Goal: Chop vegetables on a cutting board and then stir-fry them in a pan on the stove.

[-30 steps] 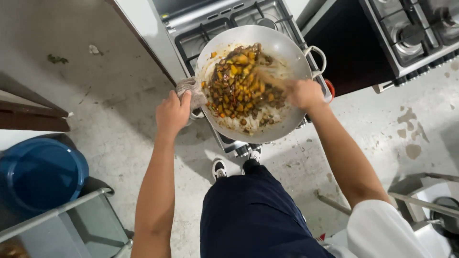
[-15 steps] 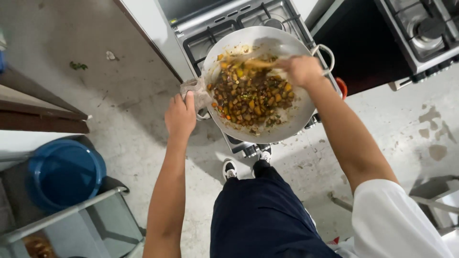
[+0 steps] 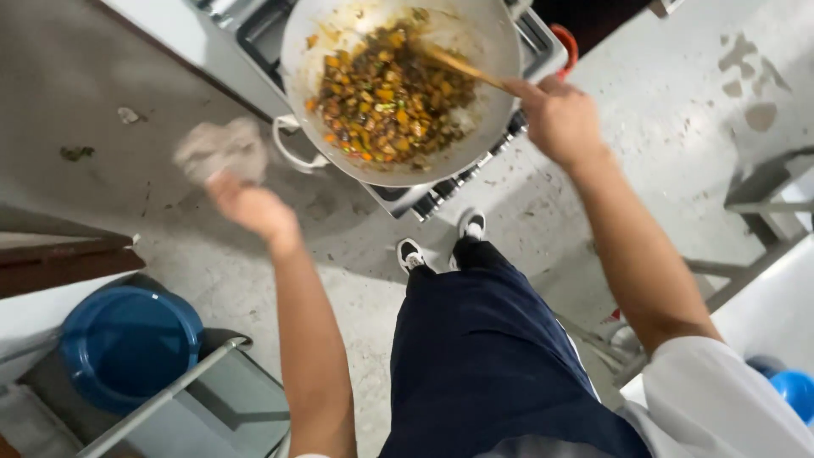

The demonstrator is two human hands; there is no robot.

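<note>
Wok [image 3: 483, 110] on stove [image 3: 254, 34]; right hand [image 3: 560, 119] grip pinching wooden spatula [image 3: 462, 66]; left hand [image 3: 250, 208] clutching rag [image 3: 222, 148].

Silver-grey wok [image 3: 500, 64], brown, orange and green food [image 3: 386, 97], tan wooden spoon [image 3: 462, 66], grey cloth [image 3: 222, 148], blue tub [image 3: 127, 343]

Dull grey metal wok [image 3: 492, 51], wooden spatula [image 3: 462, 66], soft cloth rag [image 3: 222, 148], rough concrete floor [image 3: 661, 110].

Gas stove [image 3: 424, 199] at 12 o'clock carries a wok [image 3: 487, 51]; concrete floor [image 3: 678, 119] bears a blue tub [image 3: 127, 343] at 8 o'clock.
</note>
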